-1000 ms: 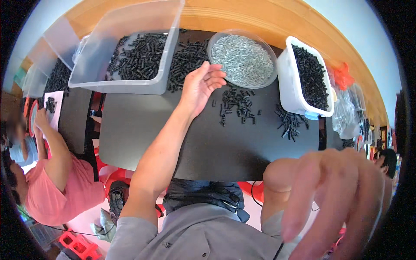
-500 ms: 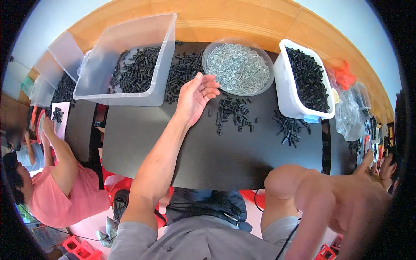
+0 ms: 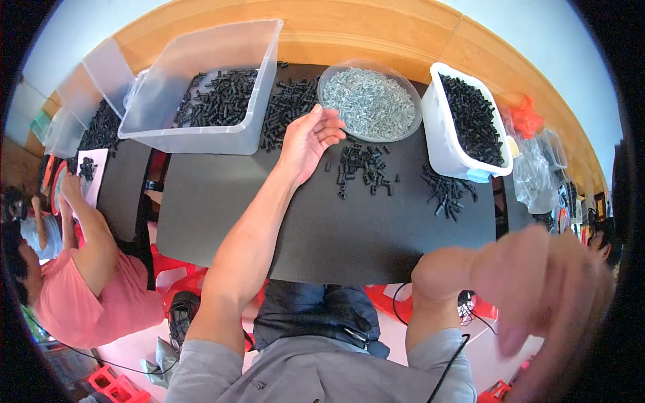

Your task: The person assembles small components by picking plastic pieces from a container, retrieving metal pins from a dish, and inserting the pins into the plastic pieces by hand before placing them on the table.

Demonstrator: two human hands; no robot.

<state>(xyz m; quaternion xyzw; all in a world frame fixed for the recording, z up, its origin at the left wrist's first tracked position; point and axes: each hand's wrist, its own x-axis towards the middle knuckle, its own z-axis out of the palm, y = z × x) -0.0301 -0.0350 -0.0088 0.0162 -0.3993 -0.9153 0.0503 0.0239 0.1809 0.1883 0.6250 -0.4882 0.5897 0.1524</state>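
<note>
My left hand (image 3: pixel 313 140) hovers over the table, just below the near rim of the round tray (image 3: pixel 324 68) of silvery metal pins (image 3: pixel 371 102). Its fingers curl loosely with the thumb apart, and nothing shows in them. Near its fingertips lies a loose pile of short black tubular parts (image 3: pixel 363 168). My right hand (image 3: pixel 537 289) is raised close to the camera at the lower right, away from the table. Motion smears its fingers, so I cannot see whether they hold anything.
A large clear bin (image 3: pixel 195 142) of black parts stands back left, with more parts heaped beside it. A white tub (image 3: pixel 445 144) full of black parts is back right; a small pile (image 3: pixel 449 191) lies before it. At the left, a person in pink (image 3: pixel 101 295) works at another table.
My right hand has shifted and turned in front of the camera, still blurred. The view has moved slightly. My left hand keeps almost the same pose by the tray.
</note>
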